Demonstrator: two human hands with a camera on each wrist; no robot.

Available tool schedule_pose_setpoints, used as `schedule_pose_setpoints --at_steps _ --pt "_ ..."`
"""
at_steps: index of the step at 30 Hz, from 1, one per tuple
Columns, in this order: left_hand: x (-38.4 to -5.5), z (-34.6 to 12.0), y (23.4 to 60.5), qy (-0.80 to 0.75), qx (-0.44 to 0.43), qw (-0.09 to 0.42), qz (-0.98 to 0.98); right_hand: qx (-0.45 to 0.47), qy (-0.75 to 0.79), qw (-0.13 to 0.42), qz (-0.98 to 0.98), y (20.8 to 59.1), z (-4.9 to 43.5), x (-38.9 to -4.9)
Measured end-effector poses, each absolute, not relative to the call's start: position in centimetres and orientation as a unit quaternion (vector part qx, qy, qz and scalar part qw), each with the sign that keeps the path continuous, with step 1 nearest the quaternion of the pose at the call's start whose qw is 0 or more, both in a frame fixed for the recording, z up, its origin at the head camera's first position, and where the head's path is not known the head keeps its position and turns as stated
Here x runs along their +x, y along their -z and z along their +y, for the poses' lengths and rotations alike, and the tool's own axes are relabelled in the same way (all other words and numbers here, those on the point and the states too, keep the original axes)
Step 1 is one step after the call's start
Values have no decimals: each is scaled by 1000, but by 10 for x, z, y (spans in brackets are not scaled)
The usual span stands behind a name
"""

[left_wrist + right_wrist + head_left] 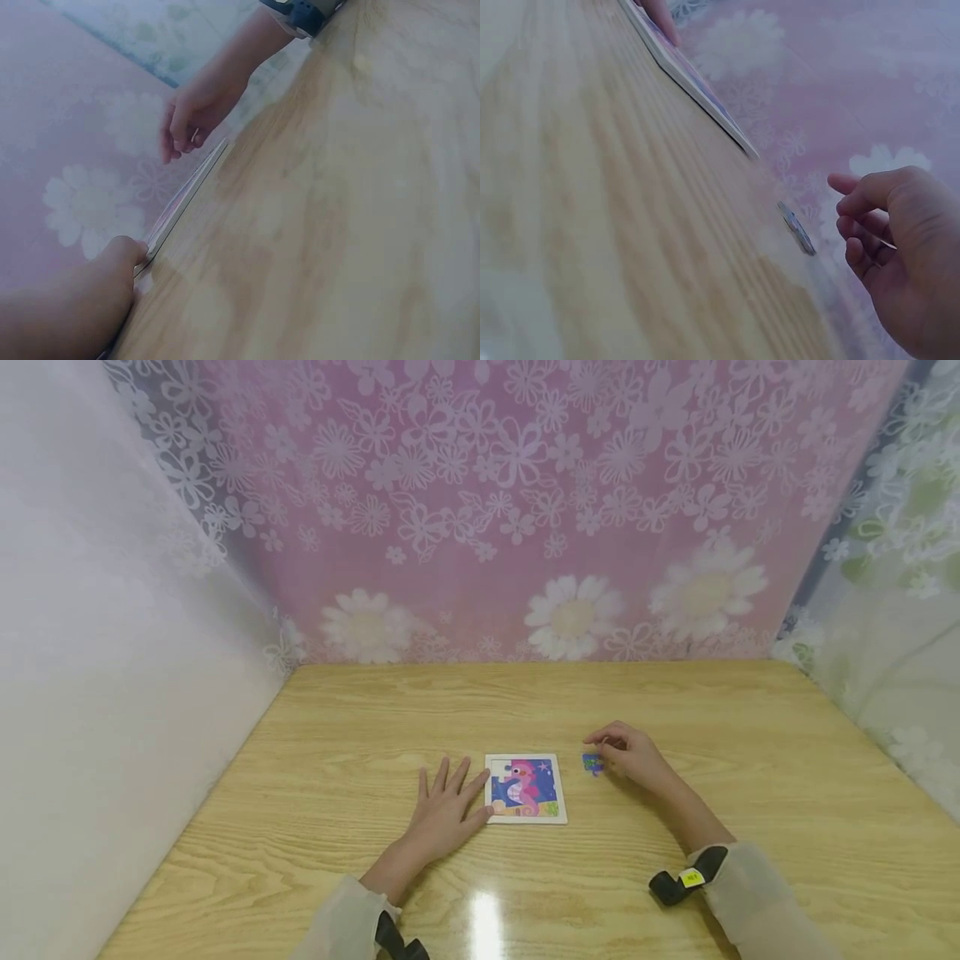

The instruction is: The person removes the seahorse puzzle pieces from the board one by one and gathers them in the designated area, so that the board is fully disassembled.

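A small jigsaw puzzle (pixel 527 790) in a white frame lies on the table, showing a pink seahorse on blue. Its upper left corner has a pale gap without a piece. My left hand (pixel 442 817) rests flat to the left of it, fingers spread, with thumb and forefinger tips at the frame's left edge. To the right of the frame lies a blue and green puzzle piece (pixel 592 762). My right hand (pixel 633 762) is close beside that piece, fingers loosely bent. In the right wrist view the piece (pixel 798 229) lies apart from the right hand (pixel 904 244).
The wood-grain table (pixel 300 752) reaches back to a pink flowered curtain (pixel 480 527). A white wall covering (pixel 135 635) borders the left side, and a pale flowered one (pixel 892 635) the right. Wrist cameras (pixel 667 888) are strapped over both sleeves.
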State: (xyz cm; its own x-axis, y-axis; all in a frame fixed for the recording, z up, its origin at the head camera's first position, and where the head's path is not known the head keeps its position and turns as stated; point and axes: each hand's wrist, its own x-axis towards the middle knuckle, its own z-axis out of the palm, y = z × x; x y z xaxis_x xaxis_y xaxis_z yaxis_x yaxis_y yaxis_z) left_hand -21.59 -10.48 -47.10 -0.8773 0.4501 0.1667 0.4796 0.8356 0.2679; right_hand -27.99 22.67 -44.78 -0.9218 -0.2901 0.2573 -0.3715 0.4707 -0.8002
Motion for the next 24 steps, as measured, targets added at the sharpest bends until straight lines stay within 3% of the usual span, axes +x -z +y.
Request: schedule_pose_setpoints --at_steps 10,24 --pt "-216 -105 471 152 -245 46 -956 274 -438 42 -855 427 187 -272" --pt "-216 -104 471 137 -239 27 -961 335 -413 11 -847 427 140 -278"
